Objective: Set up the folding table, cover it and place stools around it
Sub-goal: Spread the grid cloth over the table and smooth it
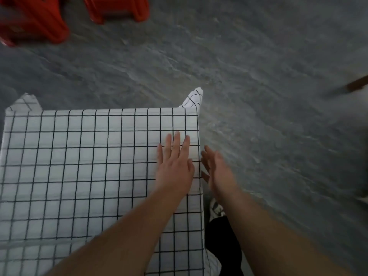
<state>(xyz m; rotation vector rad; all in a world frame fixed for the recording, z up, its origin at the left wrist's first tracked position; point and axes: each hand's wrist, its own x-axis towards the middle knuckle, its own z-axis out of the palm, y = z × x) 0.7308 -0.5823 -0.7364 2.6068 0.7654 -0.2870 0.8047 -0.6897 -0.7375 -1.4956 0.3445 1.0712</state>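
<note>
A white tablecloth with a black grid [89, 156] covers the folding table, which is hidden beneath it. Its corners hang or stick out at the far left and far right. My left hand [174, 166] lies flat on the cloth near the table's right edge, fingers straight. My right hand [217, 170] hovers just past that edge, over the floor, fingers straight and blurred. Two red plastic stools [33, 22] [117, 8] stand on the floor at the top left, apart from the table.
Grey concrete floor [258, 76] surrounds the table. My shoe [216, 209] and dark trouser leg show just right of the table edge. A blurred brown object [356, 85] sits at the right border.
</note>
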